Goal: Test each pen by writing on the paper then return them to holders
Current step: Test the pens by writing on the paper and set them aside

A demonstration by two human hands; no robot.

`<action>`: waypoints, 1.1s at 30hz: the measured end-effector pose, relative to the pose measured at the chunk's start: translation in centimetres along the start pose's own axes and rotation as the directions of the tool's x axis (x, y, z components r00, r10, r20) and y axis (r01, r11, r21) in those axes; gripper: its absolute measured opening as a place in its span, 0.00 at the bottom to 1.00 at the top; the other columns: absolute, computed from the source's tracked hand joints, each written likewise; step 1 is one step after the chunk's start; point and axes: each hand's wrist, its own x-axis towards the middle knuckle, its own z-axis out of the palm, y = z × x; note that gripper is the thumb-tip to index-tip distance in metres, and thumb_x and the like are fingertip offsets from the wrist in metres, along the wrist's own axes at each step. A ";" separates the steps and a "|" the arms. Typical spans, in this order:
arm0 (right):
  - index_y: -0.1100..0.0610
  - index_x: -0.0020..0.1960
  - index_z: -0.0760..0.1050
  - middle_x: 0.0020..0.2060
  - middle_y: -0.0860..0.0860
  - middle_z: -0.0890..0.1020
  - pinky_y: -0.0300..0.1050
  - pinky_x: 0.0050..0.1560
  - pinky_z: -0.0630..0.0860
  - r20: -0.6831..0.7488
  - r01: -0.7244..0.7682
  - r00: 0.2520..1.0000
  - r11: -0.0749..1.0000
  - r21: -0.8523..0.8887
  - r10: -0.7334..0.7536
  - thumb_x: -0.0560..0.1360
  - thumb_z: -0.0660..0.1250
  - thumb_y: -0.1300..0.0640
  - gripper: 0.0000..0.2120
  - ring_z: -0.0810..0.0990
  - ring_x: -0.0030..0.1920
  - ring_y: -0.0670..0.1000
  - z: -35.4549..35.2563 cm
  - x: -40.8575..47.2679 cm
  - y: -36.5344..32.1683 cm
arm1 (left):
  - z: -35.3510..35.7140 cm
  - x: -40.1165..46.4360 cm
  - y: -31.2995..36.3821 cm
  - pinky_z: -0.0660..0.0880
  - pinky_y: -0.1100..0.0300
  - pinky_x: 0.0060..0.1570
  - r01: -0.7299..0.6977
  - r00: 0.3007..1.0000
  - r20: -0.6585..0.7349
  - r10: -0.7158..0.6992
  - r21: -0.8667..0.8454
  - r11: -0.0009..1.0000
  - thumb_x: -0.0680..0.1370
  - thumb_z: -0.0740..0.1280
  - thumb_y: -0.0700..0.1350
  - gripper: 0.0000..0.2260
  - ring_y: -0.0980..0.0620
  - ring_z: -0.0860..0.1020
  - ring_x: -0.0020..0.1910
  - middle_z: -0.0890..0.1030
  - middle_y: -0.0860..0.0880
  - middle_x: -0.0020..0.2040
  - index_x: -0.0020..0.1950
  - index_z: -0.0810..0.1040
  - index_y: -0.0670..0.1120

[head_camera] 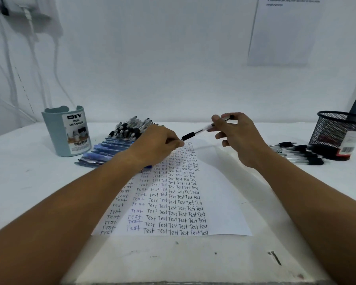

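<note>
Currently: pen point(201, 131) held above paper point(224, 194), your right hand point(237, 138) pinching rear barrel, left hand point(156, 146) fingers clamped at tip end. Light, stiff, slick plastic; grip black rubber sleeve.

L: pen pile point(130, 132) blocks organizer point(67, 133) | R: pens point(300, 152) front basket point(337, 133)

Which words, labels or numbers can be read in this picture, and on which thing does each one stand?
"DIY DESK ORGANIZER": label of the blue-grey holder.
"Test": handwritten many times in columns on the paper.
Barcode digits on the blue-grey holder: too small to read.
Label and barcode on the black mesh holder: too blurred to read.
Printed lines on the sheet on the wall: too blurred to read.
</note>
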 end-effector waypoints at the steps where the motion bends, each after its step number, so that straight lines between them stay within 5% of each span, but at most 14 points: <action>1: 0.55 0.61 0.68 0.44 0.49 0.85 0.45 0.43 0.72 -0.022 0.029 0.999 0.985 -0.168 -0.033 0.77 0.68 0.46 0.19 0.77 0.42 0.51 -0.2 0.2 0.2 | -0.1 0.0 -0.3 0.70 0.62 0.29 0.018 1.000 -0.017 -0.018 0.017 1.000 0.79 0.65 0.50 0.11 0.52 0.74 0.27 0.81 0.48 0.35 0.50 0.83 0.44; 3: 0.54 0.67 0.67 0.50 0.49 0.82 0.50 0.56 0.71 -0.008 0.124 0.986 0.761 -0.637 -0.167 0.79 0.64 0.48 0.19 0.76 0.53 0.53 -1.2 0.5 0.7 | -0.7 0.1 -1.3 0.63 0.64 0.26 0.076 0.995 -0.077 -0.069 0.084 0.994 0.81 0.63 0.49 0.12 0.55 0.68 0.24 0.76 0.50 0.31 0.49 0.82 0.43; 5: 0.53 0.68 0.69 0.58 0.53 0.77 0.53 0.61 0.66 0.041 0.103 0.983 0.351 -0.931 -0.180 0.79 0.61 0.54 0.17 0.71 0.62 0.59 -1.8 0.5 0.9 | -1.5 0.2 -2.8 0.60 0.63 0.27 0.154 0.979 -0.160 -0.127 0.169 0.974 0.82 0.61 0.48 0.13 0.55 0.69 0.26 0.75 0.49 0.31 0.46 0.80 0.42; 7: 0.53 0.66 0.72 0.60 0.54 0.74 0.54 0.62 0.64 0.016 0.022 0.998 0.085 -0.996 -0.067 0.78 0.59 0.56 0.16 0.67 0.64 0.60 -2.2 0.3 0.6 | -2.3 0.1 -4.3 0.62 0.61 0.29 0.241 0.956 -0.220 -0.194 0.214 0.946 0.82 0.60 0.47 0.14 0.52 0.71 0.29 0.77 0.45 0.35 0.44 0.79 0.42; 9: 0.55 0.62 0.73 0.54 0.53 0.74 0.53 0.61 0.62 -0.019 -0.019 1.000 -0.004 -1.000 0.006 0.77 0.59 0.59 0.14 0.66 0.63 0.60 -2.3 0.0 0.3 | -2.7 0.2 -5.6 0.65 0.58 0.32 0.300 0.939 -0.248 -0.237 0.255 0.919 0.82 0.60 0.48 0.15 0.49 0.73 0.32 0.79 0.42 0.38 0.42 0.78 0.41; 13: 0.56 0.50 0.68 0.46 0.54 0.70 0.53 0.60 0.62 -0.028 -0.026 0.999 -0.039 -0.999 0.035 0.76 0.59 0.61 0.04 0.67 0.60 0.59 -2.3 -0.4 0.3 | -2.8 0.4 -6.4 0.64 0.58 0.32 0.333 0.932 -0.255 -0.258 0.321 0.887 0.82 0.60 0.48 0.15 0.48 0.74 0.34 0.78 0.43 0.38 0.44 0.79 0.39; 19: 0.56 0.49 0.67 0.40 0.52 0.65 0.52 0.58 0.64 -0.017 -0.017 1.000 -0.065 -0.998 -0.006 0.76 0.60 0.64 0.05 0.71 0.57 0.58 -2.4 -0.3 1.0 | -2.6 0.7 -6.6 0.68 0.58 0.38 0.349 0.928 -0.257 -0.269 0.353 0.868 0.81 0.61 0.48 0.15 0.44 0.77 0.37 0.79 0.40 0.40 0.47 0.80 0.38; 25: 0.53 0.57 0.75 0.52 0.53 0.77 0.52 0.57 0.64 0.052 0.050 0.998 -0.040 -0.998 -0.033 0.75 0.61 0.65 0.13 0.72 0.58 0.57 -2.4 0.2 1.5 | -2.6 0.8 -6.7 0.72 0.55 0.40 0.366 0.921 -0.263 -0.287 0.334 0.869 0.79 0.65 0.51 0.16 0.42 0.78 0.40 0.80 0.39 0.41 0.45 0.80 0.38; 31: 0.47 0.59 0.76 0.54 0.45 0.79 0.49 0.59 0.65 0.304 0.311 0.950 0.219 -0.925 -0.065 0.78 0.60 0.62 0.15 0.72 0.62 0.51 -1.3 0.3 1.7 | -2.7 0.6 -6.5 0.73 0.56 0.37 0.382 0.916 -0.240 -0.320 0.287 0.878 0.77 0.69 0.48 0.14 0.42 0.79 0.37 0.82 0.39 0.40 0.42 0.80 0.37; 33: 0.48 0.64 0.74 0.59 0.46 0.78 0.49 0.62 0.65 0.321 0.323 0.946 0.194 -0.926 -0.045 0.79 0.60 0.62 0.17 0.70 0.65 0.51 -0.9 0.2 1.3 | -2.8 0.6 -6.4 0.72 0.57 0.35 0.387 0.912 -0.245 -0.328 0.255 0.886 0.77 0.70 0.47 0.12 0.44 0.78 0.36 0.82 0.39 0.41 0.43 0.81 0.37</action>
